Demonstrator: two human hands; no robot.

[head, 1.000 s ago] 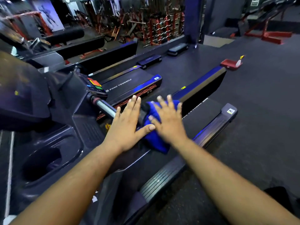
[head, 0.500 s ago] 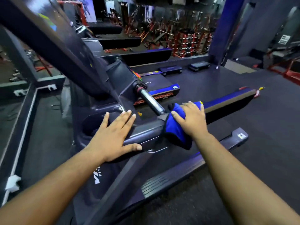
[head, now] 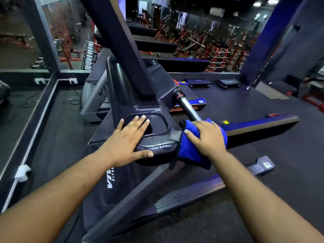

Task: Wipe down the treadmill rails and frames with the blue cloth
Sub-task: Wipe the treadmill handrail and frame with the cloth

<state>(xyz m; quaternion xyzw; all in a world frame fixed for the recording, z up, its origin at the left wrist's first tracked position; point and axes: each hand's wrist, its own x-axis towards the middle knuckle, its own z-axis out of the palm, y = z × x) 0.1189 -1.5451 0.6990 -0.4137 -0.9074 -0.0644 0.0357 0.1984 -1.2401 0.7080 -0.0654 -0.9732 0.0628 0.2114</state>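
While draped over the treadmill rail (head: 259, 128), blue cloth (head: 188, 149) under the clamping right grip (head: 207, 137); left grip (head: 129, 137) flat, fingers apart.

The right hand (head: 206, 137) covers the middle of the crumpled blue cloth (head: 188, 149), and the cloth hides the dark treadmill handrail (head: 157, 148) beneath it. The right fingertips curl out of sight at 1 o'clock. White lettering on the dark side panel (head: 112, 179) is cut off by the left forearm. Red weight racks (head: 222, 55) at 12 o'clock are blurred. Both arms leave the bottom edge.
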